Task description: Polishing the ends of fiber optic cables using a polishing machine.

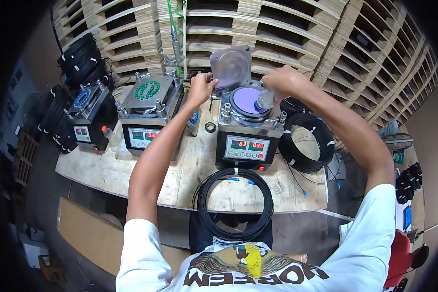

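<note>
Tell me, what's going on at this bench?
The person's left hand holds a raised grey plate by its edge, behind a purple disc on what looks like a polishing machine. The right hand holds a clear bottle at the disc's right side. A black cable coil is in front of the machine.

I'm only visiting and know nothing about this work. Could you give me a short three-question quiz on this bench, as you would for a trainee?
1. Which hand is at the raised grey plate?
2. True or false: the right hand holds a clear container at the purple disc.
3. The ring of pieces on the middle machine is: A) blue, B) green or C) red?

Key: 1. The left hand. 2. True. 3. B.
</note>
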The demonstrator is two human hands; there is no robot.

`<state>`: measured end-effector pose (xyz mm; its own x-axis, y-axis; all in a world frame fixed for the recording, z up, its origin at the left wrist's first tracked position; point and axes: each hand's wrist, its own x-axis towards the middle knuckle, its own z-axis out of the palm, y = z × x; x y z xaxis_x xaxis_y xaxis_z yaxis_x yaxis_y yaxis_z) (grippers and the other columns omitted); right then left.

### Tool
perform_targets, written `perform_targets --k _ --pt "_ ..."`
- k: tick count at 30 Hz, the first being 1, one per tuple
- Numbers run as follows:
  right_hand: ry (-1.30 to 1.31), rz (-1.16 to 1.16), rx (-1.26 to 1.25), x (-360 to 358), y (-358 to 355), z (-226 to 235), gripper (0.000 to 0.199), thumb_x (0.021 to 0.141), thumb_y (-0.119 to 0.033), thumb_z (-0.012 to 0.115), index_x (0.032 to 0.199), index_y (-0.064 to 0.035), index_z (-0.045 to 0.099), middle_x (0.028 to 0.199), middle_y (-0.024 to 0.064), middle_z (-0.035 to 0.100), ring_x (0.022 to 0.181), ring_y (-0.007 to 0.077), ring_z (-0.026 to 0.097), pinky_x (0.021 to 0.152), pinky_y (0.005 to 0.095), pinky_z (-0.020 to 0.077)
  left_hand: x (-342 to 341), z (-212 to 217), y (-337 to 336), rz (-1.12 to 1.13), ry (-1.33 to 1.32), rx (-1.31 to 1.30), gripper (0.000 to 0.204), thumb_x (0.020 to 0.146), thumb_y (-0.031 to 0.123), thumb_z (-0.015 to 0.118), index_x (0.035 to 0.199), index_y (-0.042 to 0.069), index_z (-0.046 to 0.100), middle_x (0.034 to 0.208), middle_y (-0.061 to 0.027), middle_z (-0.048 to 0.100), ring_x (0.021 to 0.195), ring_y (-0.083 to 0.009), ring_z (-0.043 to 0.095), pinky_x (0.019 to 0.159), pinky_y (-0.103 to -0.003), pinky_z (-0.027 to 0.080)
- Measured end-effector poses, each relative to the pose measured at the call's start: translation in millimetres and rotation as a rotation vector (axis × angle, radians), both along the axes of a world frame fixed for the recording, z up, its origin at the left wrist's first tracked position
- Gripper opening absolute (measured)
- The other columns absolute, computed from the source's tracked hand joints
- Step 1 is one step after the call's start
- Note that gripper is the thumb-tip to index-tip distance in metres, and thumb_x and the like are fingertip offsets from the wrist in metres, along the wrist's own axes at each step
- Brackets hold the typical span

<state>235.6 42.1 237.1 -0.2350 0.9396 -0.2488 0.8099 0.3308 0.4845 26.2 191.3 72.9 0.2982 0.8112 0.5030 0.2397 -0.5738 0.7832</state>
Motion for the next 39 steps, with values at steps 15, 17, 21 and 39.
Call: perform_targets --k 15,17,21,39 --pt "-0.094 -0.096 -0.05 17 60 -8 0.044 0.063 -0.027 0.09 0.102 -0.0107 0.076 0.1 0.0072 0.074 0.095 0.027 0.071 0.074 0.0402 0.0564 1 -4 -6 0.037 -0.026 0.019 0.023 0.087 0.013 0.07 0.103 -0.003 0.071 0.073 -0.0177 0.071 0.057 -0.0198 0.068 0.059 -0.034 0.051" --pt "-0.085 -0.133 -0.064 18 43 -3 0.043 0.061 -0.028 0.09 0.099 -0.0115 0.076 0.098 0.0077 0.075 0.092 0.027 0.071 0.072 0.0401 0.0563 0 -1 -6 0.033 -0.026 -0.015 0.022 0.087 0.013 0.069 0.102 -0.003 0.071 0.072 -0.0172 0.07 0.056 -0.0197 0.067 0.059 -0.034 0.051" --pt "-0.058 0.014 -0.101 -4 23 -2 0.041 0.061 -0.029 0.089 0.095 -0.0103 0.076 0.094 0.0085 0.075 0.089 0.0285 0.071 0.073 0.0404 0.0561 -5 -5 0 0.062 -0.013 -0.026 0.023 0.087 0.013 0.069 0.102 -0.003 0.071 0.072 -0.0174 0.07 0.058 -0.0205 0.068 0.059 -0.035 0.051" --pt "0.768 -0.155 0.055 90 23 -61 0.06 0.077 -0.04 0.081 0.12 -0.0009 0.065 0.106 0.0156 0.069 0.1 0.0259 0.066 0.083 0.0364 0.0517 1 1 -8 0.069 0.014 -0.043 0.022 0.089 0.015 0.069 0.095 -0.006 0.07 0.064 -0.0132 0.067 0.059 -0.0136 0.065 0.057 -0.033 0.048"
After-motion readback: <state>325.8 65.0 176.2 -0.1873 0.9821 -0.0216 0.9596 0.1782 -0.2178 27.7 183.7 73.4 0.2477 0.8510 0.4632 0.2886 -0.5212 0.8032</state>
